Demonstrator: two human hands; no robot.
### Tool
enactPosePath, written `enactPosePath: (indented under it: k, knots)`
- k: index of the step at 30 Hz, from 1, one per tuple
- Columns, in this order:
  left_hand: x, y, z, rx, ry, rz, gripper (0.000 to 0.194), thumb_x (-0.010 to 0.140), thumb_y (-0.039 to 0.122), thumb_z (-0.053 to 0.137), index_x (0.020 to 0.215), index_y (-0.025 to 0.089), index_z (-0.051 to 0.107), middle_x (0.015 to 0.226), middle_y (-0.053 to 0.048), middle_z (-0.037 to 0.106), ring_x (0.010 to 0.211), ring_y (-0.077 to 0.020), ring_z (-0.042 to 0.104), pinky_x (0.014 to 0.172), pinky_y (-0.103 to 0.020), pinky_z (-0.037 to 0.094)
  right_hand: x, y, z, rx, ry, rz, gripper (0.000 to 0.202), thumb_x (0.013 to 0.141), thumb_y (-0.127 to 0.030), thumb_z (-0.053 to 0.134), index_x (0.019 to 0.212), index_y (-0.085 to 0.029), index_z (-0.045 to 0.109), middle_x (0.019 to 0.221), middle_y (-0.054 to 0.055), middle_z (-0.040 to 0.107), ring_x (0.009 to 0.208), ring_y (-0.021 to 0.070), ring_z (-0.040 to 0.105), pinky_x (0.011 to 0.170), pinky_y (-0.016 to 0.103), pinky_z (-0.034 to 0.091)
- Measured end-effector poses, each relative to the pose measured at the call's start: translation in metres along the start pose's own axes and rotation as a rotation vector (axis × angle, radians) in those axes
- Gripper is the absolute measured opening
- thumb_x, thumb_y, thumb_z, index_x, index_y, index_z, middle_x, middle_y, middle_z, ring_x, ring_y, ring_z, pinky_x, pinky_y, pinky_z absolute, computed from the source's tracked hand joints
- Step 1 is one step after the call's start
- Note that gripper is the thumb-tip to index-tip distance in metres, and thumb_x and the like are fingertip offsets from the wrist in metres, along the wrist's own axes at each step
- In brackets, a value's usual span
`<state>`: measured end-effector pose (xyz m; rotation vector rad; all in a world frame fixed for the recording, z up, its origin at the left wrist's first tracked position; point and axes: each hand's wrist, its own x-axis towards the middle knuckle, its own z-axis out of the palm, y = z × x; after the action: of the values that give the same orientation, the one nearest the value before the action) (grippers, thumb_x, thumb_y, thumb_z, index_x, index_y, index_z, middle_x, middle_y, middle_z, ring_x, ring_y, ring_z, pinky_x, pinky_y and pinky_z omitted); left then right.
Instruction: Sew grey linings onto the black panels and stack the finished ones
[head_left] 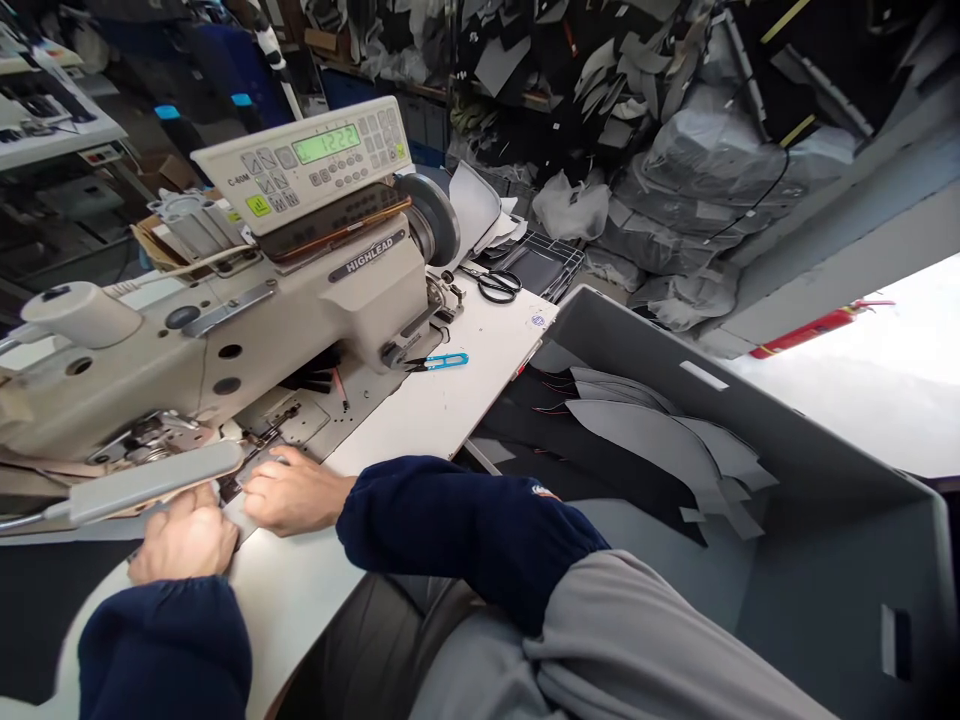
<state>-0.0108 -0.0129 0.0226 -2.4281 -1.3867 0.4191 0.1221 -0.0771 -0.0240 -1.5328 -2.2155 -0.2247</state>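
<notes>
Sleeves (660, 630) lead to left hand (186, 537) and right hand (294, 492), finger grip unclear, at a machine (360, 295) lettered "HIGHLEAD" and "C-60M".

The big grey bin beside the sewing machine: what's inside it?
Inside the bin, curved grey pieces lie over black material. What's beneath those layers can't be seen, and the right sleeve hides part of the bin's near side.

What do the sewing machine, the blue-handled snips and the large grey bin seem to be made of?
The sewing machine looks like painted metal: its cream body is smooth with soft highlights. The blue-handled snips have a probably plastic handle, from its bright colour, though coated metal is possible. The large grey bin is likely moulded plastic: plain, matte walls and smooth rim.
</notes>
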Motion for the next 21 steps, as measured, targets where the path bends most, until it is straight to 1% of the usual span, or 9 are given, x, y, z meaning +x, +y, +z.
enactPosePath:
  k: [4,10,12,14,15,16,17,19,21]
  knots:
    - [-0.005,0.001,-0.001,-0.006,0.044,0.016,0.048,0.091,0.031,0.017,0.128,0.022,0.045,0.12,-0.007,0.059,0.099,-0.0256,0.052,0.064,-0.033,0.04,-0.001,-0.003,-0.003,-0.005,-0.009,-0.02,0.022,0.091,-0.016,0.037,0.084,-0.018,0.057,0.098,0.007,0.062,0.096,0.022,0.051,0.096,0.048,0.028]
    - [-0.009,0.004,0.001,0.002,0.084,0.072,0.045,0.091,0.031,0.02,0.122,0.021,0.051,0.112,-0.011,0.061,0.098,-0.0287,0.053,0.063,-0.035,0.042,-0.005,-0.009,-0.011,-0.01,-0.035,0.006,0.025,0.091,-0.012,0.035,0.081,-0.017,0.058,0.095,0.006,0.063,0.095,0.0208,0.052,0.09,0.041,0.035]
    - [-0.011,0.004,0.001,0.01,0.051,0.048,0.043,0.091,0.03,0.021,0.12,0.021,0.051,0.114,-0.011,0.061,0.097,-0.028,0.054,0.066,-0.035,0.043,-0.008,-0.008,-0.014,0.029,-0.019,0.04,0.019,0.092,-0.019,0.043,0.083,-0.017,0.059,0.104,0.006,0.063,0.1,0.0198,0.052,0.088,0.036,0.038]
    - [-0.02,0.0,0.0,-0.027,-0.043,0.017,0.041,0.088,0.023,0.026,0.118,0.019,0.053,0.112,-0.011,0.062,0.093,-0.0272,0.056,0.07,-0.035,0.045,-0.008,-0.009,-0.019,0.097,0.032,0.115,0.009,0.088,-0.025,0.055,0.088,-0.018,0.061,0.114,0.005,0.062,0.106,0.0164,0.052,0.087,0.029,0.041]
    - [-0.029,-0.004,-0.001,-0.095,-0.105,0.021,0.041,0.086,0.017,0.028,0.117,0.017,0.055,0.109,-0.012,0.064,0.091,-0.0263,0.058,0.074,-0.035,0.046,-0.006,-0.012,-0.023,0.141,0.066,0.179,0.009,0.085,-0.025,0.06,0.091,-0.019,0.061,0.117,0.004,0.062,0.107,0.0137,0.052,0.088,0.024,0.041]
    - [-0.043,-0.009,-0.002,-0.199,-0.168,0.04,0.043,0.083,0.012,0.03,0.116,0.016,0.058,0.106,-0.012,0.064,0.09,-0.025,0.059,0.078,-0.035,0.046,-0.003,-0.015,-0.027,0.165,0.098,0.218,0.013,0.084,-0.023,0.061,0.095,-0.018,0.061,0.116,0.005,0.063,0.105,0.0134,0.053,0.087,0.024,0.042]
    - [-0.06,-0.013,-0.004,-0.338,-0.23,0.077,0.046,0.081,0.008,0.031,0.116,0.015,0.06,0.104,-0.012,0.065,0.091,-0.0231,0.06,0.083,-0.034,0.046,0.0,-0.02,-0.033,0.195,0.128,0.221,0.016,0.085,-0.019,0.056,0.1,-0.018,0.061,0.113,0.007,0.064,0.101,0.0147,0.055,0.085,0.026,0.044]
    - [-0.103,-0.015,-0.01,-0.69,-0.277,0.14,0.05,0.08,0.005,0.031,0.118,0.019,0.062,0.107,-0.008,0.065,0.099,-0.0189,0.06,0.092,-0.031,0.045,0.007,-0.029,-0.045,0.279,0.182,0.197,0.026,0.088,-0.012,0.043,0.105,-0.019,0.062,0.104,0.007,0.065,0.088,0.0158,0.059,0.078,0.029,0.047]
    - [-0.144,-0.007,-0.016,-0.956,-0.313,0.252,0.052,0.083,0.007,0.032,0.125,0.022,0.059,0.109,-0.006,0.064,0.101,-0.0167,0.059,0.094,-0.029,0.045,0.008,-0.034,-0.057,0.383,0.228,0.144,0.035,0.091,-0.013,0.033,0.107,-0.017,0.063,0.097,0.01,0.066,0.08,0.0177,0.06,0.072,0.03,0.048]
